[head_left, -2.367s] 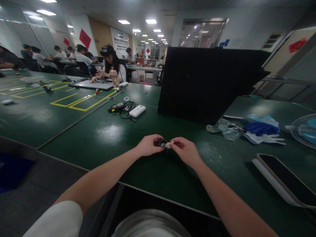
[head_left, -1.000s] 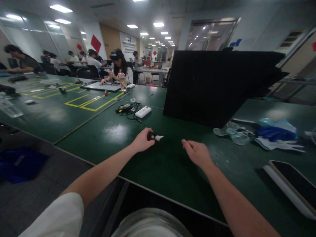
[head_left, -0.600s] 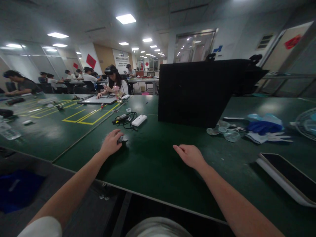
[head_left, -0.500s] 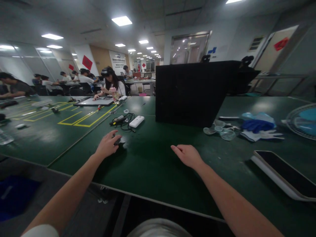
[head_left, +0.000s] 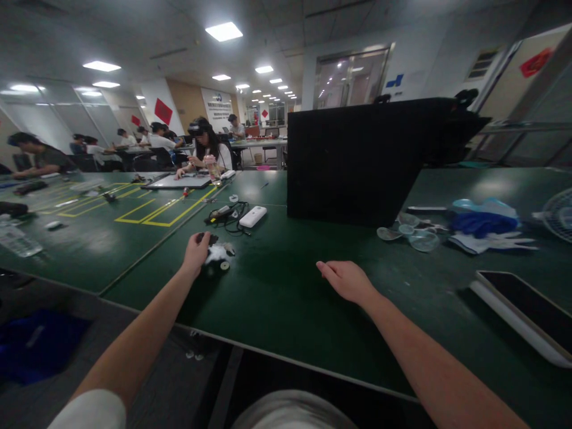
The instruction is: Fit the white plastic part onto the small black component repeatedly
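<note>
On the left part of the green table [head_left: 268, 298], my left hand [head_left: 195, 255] is closed around the dark end of a small black-and-white object [head_left: 218, 252]. A pale disc like a small wheel [head_left: 224, 266] shows at the object's lower edge; blur keeps its exact kind from being clear. My right hand [head_left: 347, 280] is loosely closed at the table, thumb along the top and fingers curled, with nothing seen in it. Just beyond my left hand lie a white power bank-like box [head_left: 253, 217] and a tangle of black cable [head_left: 230, 213].
A large black box [head_left: 348, 167] stands ahead of my right hand. To the right are clear plastic cups [head_left: 422, 239], blue and white gloves [head_left: 485, 225] and a thick dark-topped slab [head_left: 525, 313]. Another person [head_left: 208, 146] sits across the table; a plastic bottle [head_left: 20, 238] is far left.
My left hand has turned and closed on the small object, whose white part and disc now show more. The right hand stays in about the same place. The view has shifted slightly.
</note>
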Tool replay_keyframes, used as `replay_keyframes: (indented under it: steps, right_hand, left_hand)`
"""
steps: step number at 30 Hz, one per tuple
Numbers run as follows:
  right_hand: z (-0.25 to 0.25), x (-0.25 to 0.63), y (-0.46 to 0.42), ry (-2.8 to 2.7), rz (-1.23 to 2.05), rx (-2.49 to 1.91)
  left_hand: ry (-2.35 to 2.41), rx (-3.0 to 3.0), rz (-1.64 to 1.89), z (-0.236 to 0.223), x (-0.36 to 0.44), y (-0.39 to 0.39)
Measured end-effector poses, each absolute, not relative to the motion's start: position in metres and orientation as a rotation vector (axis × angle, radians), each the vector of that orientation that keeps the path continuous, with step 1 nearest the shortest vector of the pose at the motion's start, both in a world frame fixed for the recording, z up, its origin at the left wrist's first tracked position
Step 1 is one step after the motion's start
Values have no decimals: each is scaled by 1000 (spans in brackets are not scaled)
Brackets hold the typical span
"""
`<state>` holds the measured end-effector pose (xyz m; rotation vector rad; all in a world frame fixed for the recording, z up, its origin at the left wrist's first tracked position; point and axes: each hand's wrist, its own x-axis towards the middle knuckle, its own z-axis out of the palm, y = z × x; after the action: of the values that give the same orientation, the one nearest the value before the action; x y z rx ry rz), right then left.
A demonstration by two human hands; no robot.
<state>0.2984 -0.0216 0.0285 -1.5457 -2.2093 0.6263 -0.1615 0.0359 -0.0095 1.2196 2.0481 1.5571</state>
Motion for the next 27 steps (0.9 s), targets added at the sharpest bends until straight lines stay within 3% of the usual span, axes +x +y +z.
replay_keyframes:
  steps: [6,10,20,27]
  right_hand:
    - [33,300,-21,-2194,605,-1546]
    - [42,303,-24,-2102,426,-1548]
    - [39,319,-20,-1702,144,-1493]
    - [36,321,-16,-1724,168,-1513]
  left_hand:
    - [1906,1731,1045,-9,-86,45]
    - [1807,2041,744,-3,-31,37]
    - [1166,2288,692,4,142,-5]
    - [1031,2056,873,10,133,-10]
